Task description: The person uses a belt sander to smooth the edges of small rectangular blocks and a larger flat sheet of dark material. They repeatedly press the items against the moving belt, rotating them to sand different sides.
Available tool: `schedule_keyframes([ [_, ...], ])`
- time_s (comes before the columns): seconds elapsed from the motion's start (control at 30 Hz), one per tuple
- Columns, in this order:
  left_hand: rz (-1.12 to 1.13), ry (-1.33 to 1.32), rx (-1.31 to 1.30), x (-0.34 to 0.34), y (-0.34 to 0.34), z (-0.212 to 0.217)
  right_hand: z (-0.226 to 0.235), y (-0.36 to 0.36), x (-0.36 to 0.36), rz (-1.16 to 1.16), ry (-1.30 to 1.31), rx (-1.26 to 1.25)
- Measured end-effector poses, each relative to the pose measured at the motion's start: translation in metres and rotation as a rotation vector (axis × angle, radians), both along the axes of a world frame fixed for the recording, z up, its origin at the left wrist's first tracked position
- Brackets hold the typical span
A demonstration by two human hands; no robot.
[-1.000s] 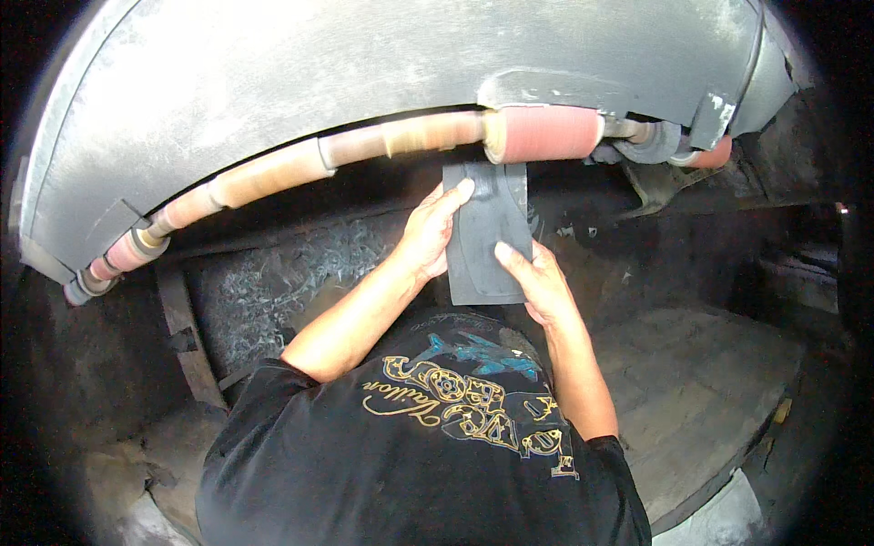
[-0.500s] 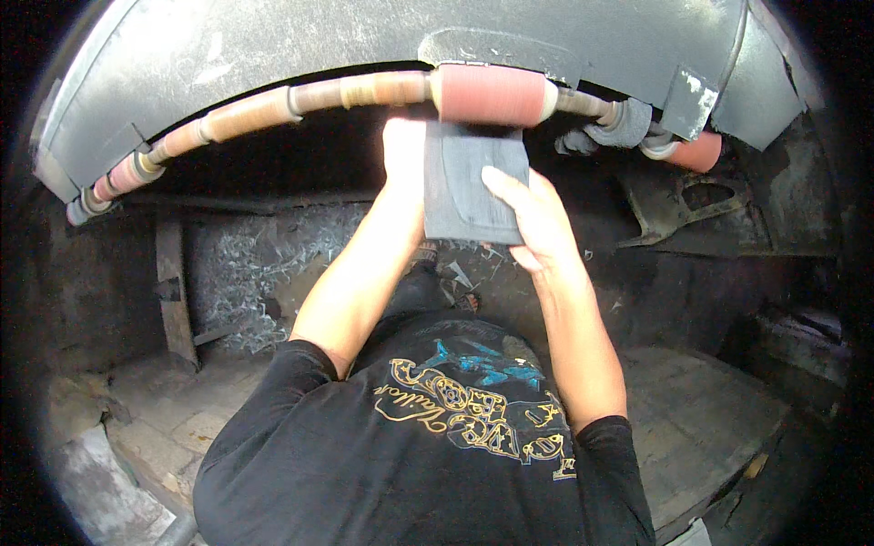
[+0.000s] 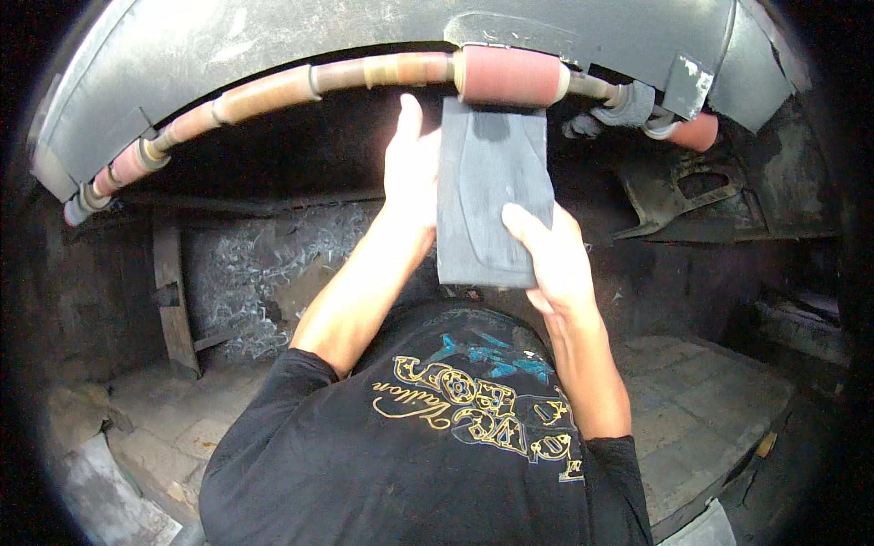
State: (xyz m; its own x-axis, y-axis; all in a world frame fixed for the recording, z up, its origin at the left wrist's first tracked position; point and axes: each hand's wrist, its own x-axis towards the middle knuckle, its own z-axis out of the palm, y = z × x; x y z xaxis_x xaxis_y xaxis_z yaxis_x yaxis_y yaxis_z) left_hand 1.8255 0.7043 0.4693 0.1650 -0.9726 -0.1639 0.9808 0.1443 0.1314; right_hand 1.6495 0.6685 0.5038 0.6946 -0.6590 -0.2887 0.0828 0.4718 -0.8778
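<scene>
A flat, dark grey rectangular slab (image 3: 492, 182), with a long curved outline like a shoe sole on its face, is held upright in front of me. Its top edge is at the underside of a red sanding drum (image 3: 510, 76); whether they touch is unclear. My right hand (image 3: 553, 250) grips the lower right edge, thumb flat on the face and fingers behind. By the left edge, my left hand (image 3: 411, 173) has its thumb stretched up, off the slab. Its other fingers are hidden behind the slab, so their hold does not show.
The drum belongs to a long shaft (image 3: 269, 94) with several orange and pinkish rollers, running under a grey metal hood (image 3: 319, 27). Grey cloth (image 3: 628, 107) hangs around it on the right. A metal bracket (image 3: 678, 187) lies below. Pale shavings (image 3: 241, 300) cover the floor.
The slab has come down toward me and slightly right, showing more of its face, with a dark patch near its top. Both hands moved with it; my left thumb now shows, raised.
</scene>
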Motion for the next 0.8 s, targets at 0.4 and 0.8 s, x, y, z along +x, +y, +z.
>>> schedule_keyframes([
  [0.4, 0.442, -0.787, -0.017, 0.039, -0.074, -0.072, -0.023, -0.055, 0.047, 0.043, -0.125, 0.074],
  [0.8, -0.054, 0.056, -0.591, 0.041, -0.050, -0.074, -0.008, -0.027, 0.037, -0.046, -0.060, 0.157],
])
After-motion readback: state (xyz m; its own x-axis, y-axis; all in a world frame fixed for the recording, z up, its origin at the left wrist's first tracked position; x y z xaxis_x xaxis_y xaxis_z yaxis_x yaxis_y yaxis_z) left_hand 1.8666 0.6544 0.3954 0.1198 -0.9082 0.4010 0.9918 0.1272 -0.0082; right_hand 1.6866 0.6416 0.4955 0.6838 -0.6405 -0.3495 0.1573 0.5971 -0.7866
